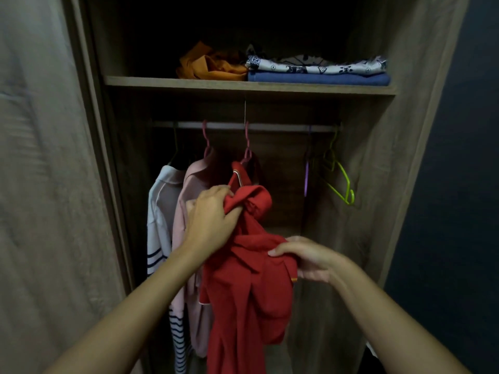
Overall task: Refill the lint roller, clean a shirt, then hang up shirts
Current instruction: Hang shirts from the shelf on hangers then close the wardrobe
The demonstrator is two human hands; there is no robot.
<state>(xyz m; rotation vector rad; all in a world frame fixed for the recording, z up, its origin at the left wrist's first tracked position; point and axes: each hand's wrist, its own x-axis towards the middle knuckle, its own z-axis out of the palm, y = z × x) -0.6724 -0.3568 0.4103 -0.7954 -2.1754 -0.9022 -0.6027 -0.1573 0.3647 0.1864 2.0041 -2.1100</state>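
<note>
Hands gripped the red shirt (243, 292): left hand (210, 220) bunched its collar, right hand (305, 260) pinched a fold lower down. It hung on a pink hanger (247, 147) (hooked on the rail (270, 126)), beside a pink shirt (189, 190).

— Which shirts are up?

— Three on the rail. Farthest left, a white shirt with dark navy stripes at its lower part (159, 225), hanging straight. Beside it, touching, a pale pink shirt (183, 211) on a pink plastic hanger (206, 141).

— And the red one?

— The red cotton polo shirt (243, 292) hangs to the right of the pink one, from another pink hanger (247, 147). Its collar is bunched and twisted near the top, the body crumpled in folds below, with a thin white trim at the neck.
</note>
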